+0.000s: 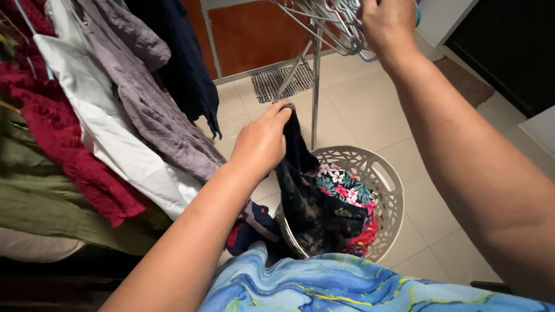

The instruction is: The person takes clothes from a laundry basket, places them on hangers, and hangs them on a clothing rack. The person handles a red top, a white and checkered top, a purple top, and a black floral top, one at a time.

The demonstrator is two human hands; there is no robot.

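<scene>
Head view: left hand (pixel 263 141) pinched shut on a dark garment (pixel 303 190) lifted above the white laundry basket (pixel 387 190) — right hand (pixel 384 23) closed around hangers (pixel 332 20), higher up beyond the basket.

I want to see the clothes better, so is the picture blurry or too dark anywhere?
Head view: mostly sharp and evenly lit; the left hand gripping the dark patterned garment and the white plastic lattice laundry basket look clear. The right hand on the pale plastic hangers is cut off at the top edge. The bottom-left corner is dark.
</scene>
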